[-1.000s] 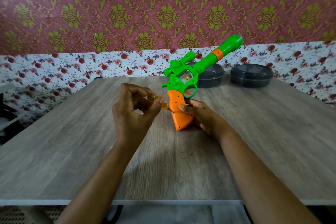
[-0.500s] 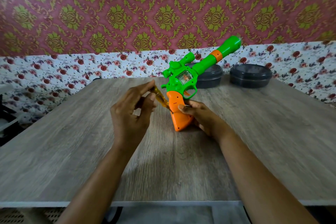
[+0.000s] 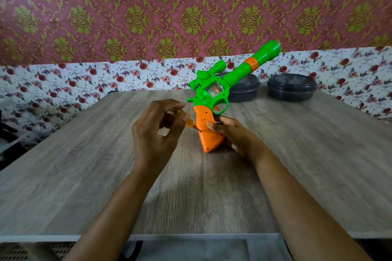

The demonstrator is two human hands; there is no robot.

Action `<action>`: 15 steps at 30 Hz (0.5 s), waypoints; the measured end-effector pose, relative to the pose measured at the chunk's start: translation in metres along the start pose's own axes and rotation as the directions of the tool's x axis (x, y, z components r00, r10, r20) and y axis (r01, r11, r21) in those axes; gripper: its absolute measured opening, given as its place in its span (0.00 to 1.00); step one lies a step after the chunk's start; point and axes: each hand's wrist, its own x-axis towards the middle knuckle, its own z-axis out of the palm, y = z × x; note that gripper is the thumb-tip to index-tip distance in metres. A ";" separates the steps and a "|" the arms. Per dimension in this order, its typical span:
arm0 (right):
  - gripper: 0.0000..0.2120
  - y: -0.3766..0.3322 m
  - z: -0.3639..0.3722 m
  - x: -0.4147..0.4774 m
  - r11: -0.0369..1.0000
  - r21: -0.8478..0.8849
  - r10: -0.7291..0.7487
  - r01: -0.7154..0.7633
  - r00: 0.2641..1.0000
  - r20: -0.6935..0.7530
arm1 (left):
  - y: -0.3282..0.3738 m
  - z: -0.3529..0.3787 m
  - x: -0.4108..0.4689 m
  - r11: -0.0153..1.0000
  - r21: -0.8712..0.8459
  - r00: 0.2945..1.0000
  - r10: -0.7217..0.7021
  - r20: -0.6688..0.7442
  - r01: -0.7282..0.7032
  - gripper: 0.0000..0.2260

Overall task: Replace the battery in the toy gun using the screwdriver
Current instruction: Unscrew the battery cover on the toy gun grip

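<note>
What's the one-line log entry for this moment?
left hand: pinches screwdriver, tip on orange grip | right hand: holds toy gun, butt on table | battery: not seen

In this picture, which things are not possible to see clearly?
Head view only.
The screwdriver: the left hand covers most of its handle.
The screw at its tip: too small.
The battery: not seen; the grip of the gun looks closed.
The two tubs: lids hide what is inside.

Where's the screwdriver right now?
In the head view, left of centre: the left hand pinches the screwdriver, its tip against the orange grip of the toy gun.
</note>
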 end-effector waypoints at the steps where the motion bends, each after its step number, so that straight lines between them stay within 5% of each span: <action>1: 0.17 0.000 -0.001 0.000 1.000 -0.002 0.003 -0.003 1.000 0.001 | 0.000 0.000 0.000 1.000 0.007 1.000 0.017 0.003 -0.017 0.07; 15: 0.15 0.003 -0.002 0.003 1.000 0.005 -0.003 0.003 1.000 0.004 | 0.000 -0.001 0.000 1.000 -0.011 1.000 -0.007 -0.030 0.007 0.11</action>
